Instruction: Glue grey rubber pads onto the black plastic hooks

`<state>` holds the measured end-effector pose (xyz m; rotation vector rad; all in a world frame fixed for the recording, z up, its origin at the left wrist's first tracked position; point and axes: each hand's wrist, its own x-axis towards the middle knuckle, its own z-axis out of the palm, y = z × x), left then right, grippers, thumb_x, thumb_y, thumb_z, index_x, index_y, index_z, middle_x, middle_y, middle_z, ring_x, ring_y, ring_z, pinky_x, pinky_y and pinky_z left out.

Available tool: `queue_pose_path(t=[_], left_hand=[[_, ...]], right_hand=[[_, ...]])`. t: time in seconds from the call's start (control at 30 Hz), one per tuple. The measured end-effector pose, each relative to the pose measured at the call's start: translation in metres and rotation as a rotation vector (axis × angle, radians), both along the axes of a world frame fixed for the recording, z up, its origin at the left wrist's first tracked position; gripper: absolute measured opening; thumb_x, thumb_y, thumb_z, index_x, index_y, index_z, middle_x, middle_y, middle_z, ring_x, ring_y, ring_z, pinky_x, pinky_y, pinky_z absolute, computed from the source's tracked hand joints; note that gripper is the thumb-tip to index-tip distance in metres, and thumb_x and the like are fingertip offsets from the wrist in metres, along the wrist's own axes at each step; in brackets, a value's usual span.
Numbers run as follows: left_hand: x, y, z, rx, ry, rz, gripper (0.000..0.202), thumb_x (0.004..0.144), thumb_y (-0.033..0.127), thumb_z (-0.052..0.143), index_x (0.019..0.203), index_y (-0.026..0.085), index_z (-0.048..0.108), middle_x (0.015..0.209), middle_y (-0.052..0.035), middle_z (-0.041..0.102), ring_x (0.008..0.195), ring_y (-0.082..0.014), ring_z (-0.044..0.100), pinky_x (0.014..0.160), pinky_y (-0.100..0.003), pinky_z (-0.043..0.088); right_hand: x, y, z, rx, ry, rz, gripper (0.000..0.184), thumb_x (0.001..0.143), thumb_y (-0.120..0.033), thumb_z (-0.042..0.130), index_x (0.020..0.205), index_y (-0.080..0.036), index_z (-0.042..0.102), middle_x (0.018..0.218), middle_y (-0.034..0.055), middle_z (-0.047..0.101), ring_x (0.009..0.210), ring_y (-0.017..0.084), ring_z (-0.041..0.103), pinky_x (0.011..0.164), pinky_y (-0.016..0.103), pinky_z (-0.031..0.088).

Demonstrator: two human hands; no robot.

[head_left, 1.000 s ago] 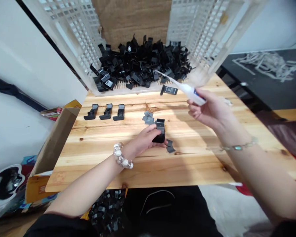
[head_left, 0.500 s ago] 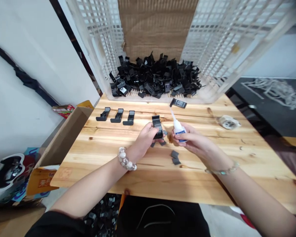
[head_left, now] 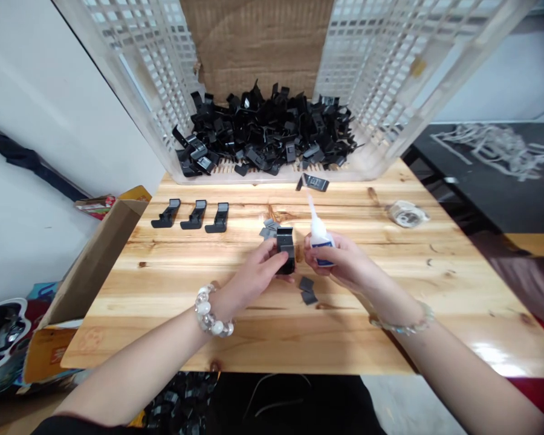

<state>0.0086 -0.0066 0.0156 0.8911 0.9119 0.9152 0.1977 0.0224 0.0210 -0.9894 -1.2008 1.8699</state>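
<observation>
My left hand (head_left: 265, 263) grips a black plastic clip (head_left: 285, 244) over the middle of the table, thumb across its lower part. In my right hand (head_left: 338, 257) is a white glue bottle (head_left: 320, 240) with a blue label, its long thin nozzle pointing up and away from me. Bottle and clip are apart. Small grey pads (head_left: 269, 229) lie just beyond the held clip, and more grey pads (head_left: 307, 291) lie between my hands, nearer to me. Three black clips (head_left: 193, 215) stand in a row on the left, each with a grey patch at its far end.
A white plastic basket (head_left: 272, 176) at the back, with a cardboard sheet (head_left: 258, 48), holds a heap of black clips (head_left: 272, 133). One loose clip (head_left: 315, 182) lies before it. A roll of tape (head_left: 408, 214) sits on the right. A cardboard box (head_left: 95, 254) stands left of the table.
The view has shifted. My left hand has drawn the clip nearer to me and turned it more upright, uncovering the grey pads beyond it. My right hand still holds the glue bottle.
</observation>
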Motion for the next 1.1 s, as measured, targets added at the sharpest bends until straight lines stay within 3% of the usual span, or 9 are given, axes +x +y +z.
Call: queue_pose_path(t=[0.3,0.53,1.1], left_hand=[[0.001,-0.004,-0.002,-0.029,-0.003,-0.064,0.027,0.086,0.037,0.066,0.100,0.015,0.059,0.083,-0.0067,0.069,0.083,-0.0209,0.068,0.071,-0.033,0.055],[0.002,-0.005,-0.004,-0.104,-0.034,-0.078,0.036,0.082,0.037,0.072,0.108,0.017,0.058,0.085,-0.0043,0.068,0.081,-0.0186,0.068,0.073,-0.034,0.058],[0.002,-0.003,-0.007,-0.114,-0.028,-0.101,0.039,0.079,0.041,0.075,0.105,0.017,0.057,0.084,-0.0040,0.068,0.080,-0.0189,0.068,0.070,-0.033,0.059]], right_hand=[[-0.004,-0.002,0.001,0.094,-0.163,-0.141,0.020,0.070,-0.030,0.078,0.075,-0.018,0.063,0.059,-0.0040,0.052,0.049,0.007,0.042,0.045,0.023,0.031],[-0.013,-0.012,0.004,0.106,-0.223,-0.086,0.025,0.071,-0.035,0.079,0.083,-0.020,0.064,0.062,-0.0007,0.063,0.057,0.015,0.059,0.058,0.031,0.048],[-0.013,-0.014,0.005,0.122,-0.228,-0.046,0.020,0.074,-0.033,0.076,0.078,-0.020,0.061,0.062,-0.0014,0.062,0.058,0.015,0.059,0.061,0.031,0.047]])
